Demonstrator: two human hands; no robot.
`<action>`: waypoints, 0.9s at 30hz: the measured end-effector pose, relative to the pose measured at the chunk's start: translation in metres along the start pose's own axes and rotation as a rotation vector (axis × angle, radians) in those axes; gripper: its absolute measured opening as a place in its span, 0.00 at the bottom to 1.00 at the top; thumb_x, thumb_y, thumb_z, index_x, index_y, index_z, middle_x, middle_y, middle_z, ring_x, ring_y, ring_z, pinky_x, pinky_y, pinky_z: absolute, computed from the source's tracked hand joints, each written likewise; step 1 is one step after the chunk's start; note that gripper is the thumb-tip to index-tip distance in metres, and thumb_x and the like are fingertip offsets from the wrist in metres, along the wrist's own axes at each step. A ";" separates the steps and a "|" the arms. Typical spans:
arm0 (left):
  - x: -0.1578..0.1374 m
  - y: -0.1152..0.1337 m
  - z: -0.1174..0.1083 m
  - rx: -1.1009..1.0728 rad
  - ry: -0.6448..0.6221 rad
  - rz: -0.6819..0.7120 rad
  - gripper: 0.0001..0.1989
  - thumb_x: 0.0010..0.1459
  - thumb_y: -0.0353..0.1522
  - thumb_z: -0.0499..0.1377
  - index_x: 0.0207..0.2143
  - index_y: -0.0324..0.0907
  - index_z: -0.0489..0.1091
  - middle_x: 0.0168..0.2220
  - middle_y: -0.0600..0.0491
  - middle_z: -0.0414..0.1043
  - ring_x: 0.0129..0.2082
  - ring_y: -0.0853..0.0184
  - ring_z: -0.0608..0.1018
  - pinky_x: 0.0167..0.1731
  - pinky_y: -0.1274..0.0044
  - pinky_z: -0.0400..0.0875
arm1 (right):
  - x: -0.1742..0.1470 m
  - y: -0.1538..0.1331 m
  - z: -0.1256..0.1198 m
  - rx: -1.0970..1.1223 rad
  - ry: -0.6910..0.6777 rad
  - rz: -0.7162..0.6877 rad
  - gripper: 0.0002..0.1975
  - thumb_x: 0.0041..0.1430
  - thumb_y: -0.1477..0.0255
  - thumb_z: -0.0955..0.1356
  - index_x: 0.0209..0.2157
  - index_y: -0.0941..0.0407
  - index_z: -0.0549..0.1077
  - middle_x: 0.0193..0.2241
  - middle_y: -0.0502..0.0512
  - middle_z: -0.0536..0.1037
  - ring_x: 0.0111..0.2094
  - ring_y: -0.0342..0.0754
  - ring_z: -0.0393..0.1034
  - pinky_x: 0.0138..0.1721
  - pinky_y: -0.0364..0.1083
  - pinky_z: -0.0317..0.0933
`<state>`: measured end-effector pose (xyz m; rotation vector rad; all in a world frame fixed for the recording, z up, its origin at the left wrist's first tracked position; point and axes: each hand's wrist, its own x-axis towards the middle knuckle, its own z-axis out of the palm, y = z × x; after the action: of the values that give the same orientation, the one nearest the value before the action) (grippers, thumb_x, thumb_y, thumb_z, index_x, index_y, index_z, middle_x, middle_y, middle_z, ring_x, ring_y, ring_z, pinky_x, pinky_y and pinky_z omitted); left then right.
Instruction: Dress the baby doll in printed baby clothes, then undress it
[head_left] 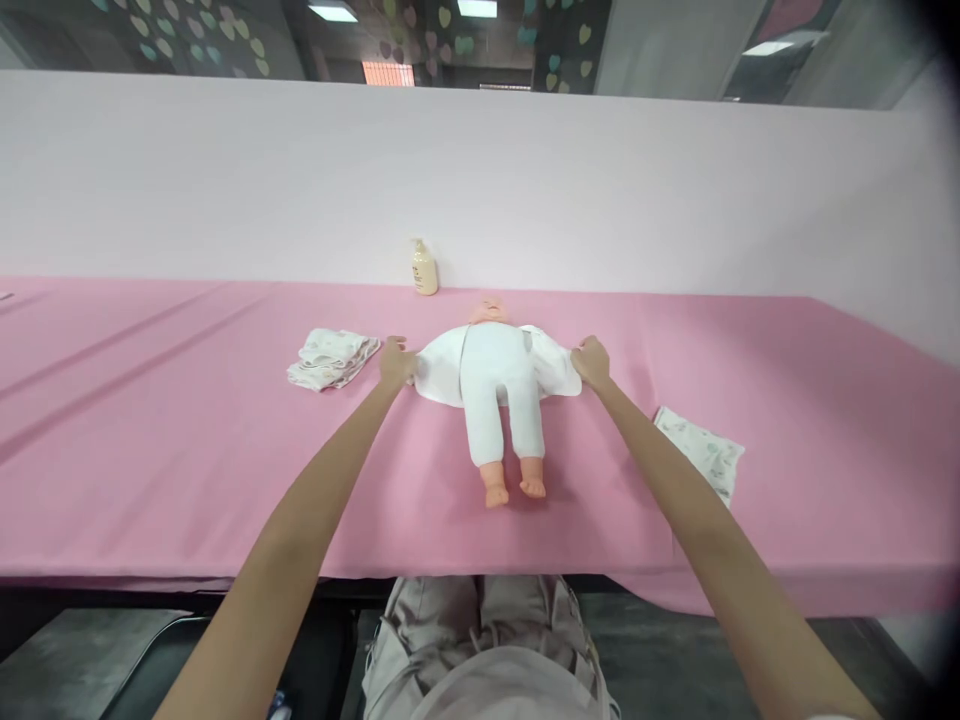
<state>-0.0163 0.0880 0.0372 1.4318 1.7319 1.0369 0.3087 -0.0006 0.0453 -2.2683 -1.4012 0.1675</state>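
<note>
A baby doll (496,365) with a white body and bare feet lies on its back on the pink-covered table, head away from me. Beneath its upper body a white cloth (441,368) is spread, sticking out at both sides; whether it is a small garment I cannot tell. My left hand (396,362) is closed on the cloth's left edge. On the opposite side my right hand (591,362) grips the right edge. Both arms reach forward, and the cloth stretches out between the hands and the doll.
A folded patterned cloth (334,358) lies left of my left hand. Another patterned cloth (703,450) sits partly behind my right forearm. At the back, a cream pump bottle (424,270) stands by the white wall (480,180). The pink table cover (187,450) ends near my lap.
</note>
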 end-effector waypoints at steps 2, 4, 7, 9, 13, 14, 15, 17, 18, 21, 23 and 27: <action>-0.016 -0.009 -0.004 0.035 -0.106 0.042 0.17 0.52 0.25 0.56 0.46 0.40 0.66 0.43 0.47 0.71 0.43 0.61 0.75 0.37 0.75 0.71 | -0.024 0.004 0.008 0.029 0.006 -0.029 0.17 0.63 0.76 0.55 0.49 0.64 0.66 0.47 0.69 0.71 0.50 0.55 0.67 0.45 0.48 0.61; -0.037 -0.013 0.005 0.060 -0.302 0.058 0.14 0.53 0.32 0.59 0.44 0.40 0.68 0.37 0.48 0.74 0.37 0.61 0.77 0.34 0.74 0.73 | -0.055 -0.002 0.020 0.066 -0.068 -0.079 0.16 0.65 0.70 0.55 0.44 0.61 0.69 0.41 0.63 0.76 0.43 0.53 0.70 0.42 0.47 0.62; -0.069 -0.019 0.027 0.002 -0.670 0.149 0.32 0.50 0.42 0.63 0.55 0.40 0.61 0.44 0.44 0.73 0.39 0.58 0.78 0.34 0.71 0.75 | -0.097 -0.017 0.040 0.139 -0.220 -0.195 0.19 0.61 0.60 0.62 0.46 0.59 0.69 0.38 0.59 0.77 0.37 0.50 0.73 0.37 0.44 0.64; -0.080 -0.025 0.040 -0.074 -0.720 0.302 0.42 0.49 0.43 0.64 0.62 0.41 0.51 0.55 0.40 0.65 0.50 0.55 0.73 0.43 0.69 0.73 | -0.115 -0.020 0.045 0.185 -0.275 -0.265 0.25 0.60 0.59 0.64 0.53 0.59 0.64 0.47 0.62 0.74 0.43 0.51 0.71 0.41 0.45 0.64; -0.087 -0.043 0.050 -0.065 -0.568 0.386 0.45 0.54 0.42 0.60 0.65 0.38 0.39 0.58 0.38 0.59 0.55 0.54 0.68 0.52 0.64 0.66 | -0.126 0.012 0.032 0.053 -0.190 -0.256 0.20 0.62 0.65 0.61 0.54 0.58 0.65 0.56 0.62 0.67 0.56 0.53 0.61 0.54 0.49 0.57; -0.090 -0.048 0.049 -0.046 -0.535 0.403 0.42 0.56 0.43 0.57 0.65 0.38 0.40 0.58 0.37 0.59 0.54 0.55 0.69 0.52 0.63 0.66 | -0.128 0.028 0.024 -0.056 -0.142 -0.221 0.20 0.63 0.66 0.61 0.53 0.59 0.65 0.57 0.64 0.64 0.59 0.56 0.56 0.57 0.52 0.53; -0.095 -0.052 0.047 -0.024 -0.491 0.436 0.40 0.58 0.43 0.55 0.65 0.38 0.41 0.58 0.37 0.59 0.53 0.55 0.70 0.52 0.62 0.66 | -0.132 0.047 0.015 -0.181 -0.096 -0.161 0.21 0.62 0.67 0.61 0.54 0.60 0.65 0.59 0.67 0.61 0.61 0.59 0.52 0.58 0.57 0.49; -0.110 -0.058 0.041 0.036 -0.377 0.535 0.35 0.60 0.42 0.52 0.65 0.38 0.44 0.60 0.38 0.57 0.53 0.55 0.69 0.53 0.60 0.64 | -0.143 0.085 -0.004 -0.366 -0.082 0.012 0.21 0.63 0.69 0.60 0.55 0.63 0.64 0.58 0.72 0.60 0.61 0.66 0.49 0.56 0.66 0.45; -0.121 -0.058 0.038 0.077 -0.317 0.587 0.34 0.60 0.42 0.52 0.64 0.39 0.45 0.60 0.38 0.55 0.55 0.53 0.66 0.54 0.59 0.62 | -0.150 0.102 -0.011 -0.397 -0.107 0.096 0.20 0.63 0.70 0.59 0.54 0.63 0.65 0.56 0.73 0.63 0.59 0.68 0.52 0.54 0.69 0.45; -0.156 -0.045 0.030 0.215 -0.213 0.716 0.35 0.59 0.42 0.53 0.63 0.38 0.48 0.61 0.39 0.54 0.60 0.49 0.58 0.57 0.54 0.53 | -0.168 0.132 -0.026 -0.354 -0.165 0.202 0.18 0.63 0.69 0.59 0.50 0.61 0.68 0.47 0.70 0.72 0.51 0.67 0.65 0.48 0.68 0.54; -0.178 -0.029 0.028 0.248 -0.251 0.783 0.33 0.59 0.42 0.53 0.63 0.39 0.48 0.61 0.40 0.54 0.60 0.50 0.58 0.58 0.54 0.52 | -0.172 0.133 -0.029 -0.327 -0.131 0.188 0.17 0.62 0.73 0.59 0.49 0.62 0.69 0.43 0.70 0.74 0.47 0.64 0.69 0.46 0.62 0.59; -0.207 -0.001 0.033 0.256 -0.463 0.877 0.31 0.59 0.42 0.52 0.62 0.41 0.51 0.60 0.41 0.57 0.60 0.50 0.60 0.57 0.57 0.54 | -0.170 0.106 -0.031 -0.248 -0.026 0.120 0.19 0.60 0.81 0.57 0.49 0.60 0.70 0.41 0.66 0.77 0.45 0.57 0.71 0.45 0.53 0.61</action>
<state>0.0511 -0.1095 0.0206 2.4662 0.9041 0.7845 0.3247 -0.1982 0.0024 -2.5631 -1.3641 0.0649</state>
